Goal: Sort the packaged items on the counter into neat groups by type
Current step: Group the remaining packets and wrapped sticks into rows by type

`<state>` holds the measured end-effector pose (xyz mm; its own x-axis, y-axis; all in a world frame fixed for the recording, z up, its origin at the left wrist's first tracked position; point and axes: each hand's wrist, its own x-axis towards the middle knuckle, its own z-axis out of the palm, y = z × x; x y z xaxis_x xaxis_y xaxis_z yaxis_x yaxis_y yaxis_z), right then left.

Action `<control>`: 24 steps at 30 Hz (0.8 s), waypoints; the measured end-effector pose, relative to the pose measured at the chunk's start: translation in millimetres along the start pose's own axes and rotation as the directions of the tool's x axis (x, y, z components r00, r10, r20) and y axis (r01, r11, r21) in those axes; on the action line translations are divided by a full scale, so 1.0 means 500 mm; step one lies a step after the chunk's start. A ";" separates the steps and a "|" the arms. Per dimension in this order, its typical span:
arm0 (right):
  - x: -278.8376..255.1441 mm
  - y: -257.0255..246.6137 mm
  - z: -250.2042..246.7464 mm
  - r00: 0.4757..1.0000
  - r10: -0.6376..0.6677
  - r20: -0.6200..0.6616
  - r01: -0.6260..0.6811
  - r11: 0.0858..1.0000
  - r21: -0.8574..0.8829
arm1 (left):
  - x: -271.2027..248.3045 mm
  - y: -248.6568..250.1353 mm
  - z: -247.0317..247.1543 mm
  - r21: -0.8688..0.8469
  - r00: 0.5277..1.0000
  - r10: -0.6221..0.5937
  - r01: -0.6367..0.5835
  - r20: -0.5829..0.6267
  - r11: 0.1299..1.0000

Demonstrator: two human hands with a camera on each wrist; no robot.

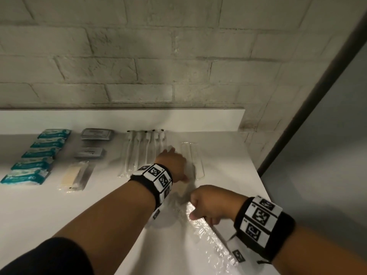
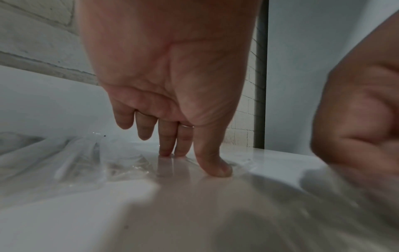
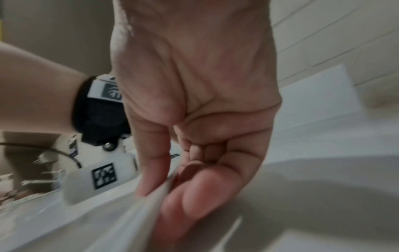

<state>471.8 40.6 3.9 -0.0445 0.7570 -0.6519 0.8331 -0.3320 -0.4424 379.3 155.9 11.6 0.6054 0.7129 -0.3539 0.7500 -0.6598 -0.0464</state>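
On the white counter (image 1: 103, 211), my left hand (image 1: 174, 163) reaches to the back right. Its straight fingers (image 2: 183, 146) and thumb press down on a clear flat packet (image 1: 195, 161), which lies beside a row of wrapped toothbrushes (image 1: 143, 151). Crinkled clear wrap (image 2: 86, 162) lies just left of those fingers. My right hand (image 1: 202, 207) is nearer to me. Its thumb and curled fingers (image 3: 151, 170) pinch the end of a long clear-wrapped packet (image 1: 200, 225), which slants toward the front right. The same packet (image 3: 134, 220) shows blurred in the right wrist view.
Several teal packs (image 1: 39, 153) form a column at the far left. Beside them lie two grey packets (image 1: 95, 133) and a beige item in clear wrap (image 1: 74, 175). A raised white ledge (image 1: 119, 118) and brick wall back the counter. Its right edge (image 1: 260, 181) drops off.
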 end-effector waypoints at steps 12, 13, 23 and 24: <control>-0.014 0.113 -0.108 0.914 0.015 -0.405 -0.061 0.993 -0.100 | 0.042 0.001 0.033 0.003 0.989 0.107 -0.107 -0.106 0.994; -0.012 0.114 -0.100 0.943 -0.008 -0.331 -0.059 0.980 -0.191 | 0.045 0.011 0.031 0.010 0.985 0.131 -0.131 -0.113 0.991; 0.072 0.128 -0.152 0.952 -0.029 -0.304 -0.045 0.971 -0.233 | 0.082 0.047 0.041 0.027 0.991 0.127 -0.125 -0.053 0.992; 0.083 0.127 -0.160 0.947 -0.036 -0.320 -0.044 0.969 -0.242 | 0.082 0.047 0.042 0.026 0.991 0.124 -0.123 -0.058 0.992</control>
<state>566.8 95.8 -1.8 0.1037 0.9087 -0.4044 0.9430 -0.2191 -0.2506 416.3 164.7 -23.9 0.7083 0.6380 -0.3023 0.6626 -0.7485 -0.0271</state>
